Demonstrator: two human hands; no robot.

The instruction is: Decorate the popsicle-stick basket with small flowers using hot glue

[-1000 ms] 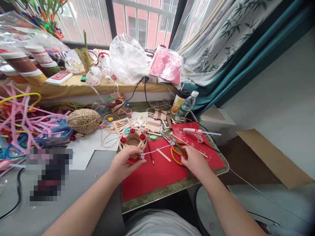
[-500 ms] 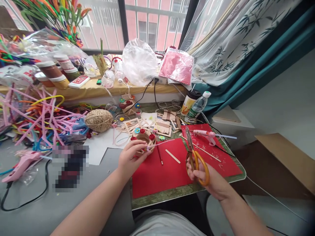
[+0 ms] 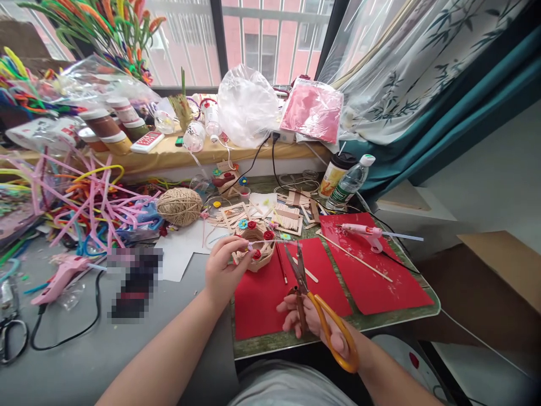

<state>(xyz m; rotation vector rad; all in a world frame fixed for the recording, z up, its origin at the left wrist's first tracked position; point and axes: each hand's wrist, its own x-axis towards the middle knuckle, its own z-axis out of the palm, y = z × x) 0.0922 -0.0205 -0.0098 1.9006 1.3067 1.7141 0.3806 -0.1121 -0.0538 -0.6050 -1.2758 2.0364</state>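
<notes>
My left hand pinches one end of a thin pale lilac pipe cleaner, which stretches out to the right. Behind those fingers stands a twine-covered box with red roses and a blue flower on its rim; whether the hand touches it I cannot tell. Orange-handled scissors are in my right hand, their blades spread, tips pointing away from me at the strand's right part. Beneath the scissors are a red sheet and a wooden craft stick; a dark red pencil lies to their left.
A pink glue gun and a thin wooden rod lie on the right red sheet. Another glue gun is at the left. A twine ball, stick bundles, a water bottle and a drink cup stand farther back.
The scissors have moved left to the lilac pipe cleaner, and their blades have spread apart. My left hand still pinches the strand. The view has shifted slightly left.
</notes>
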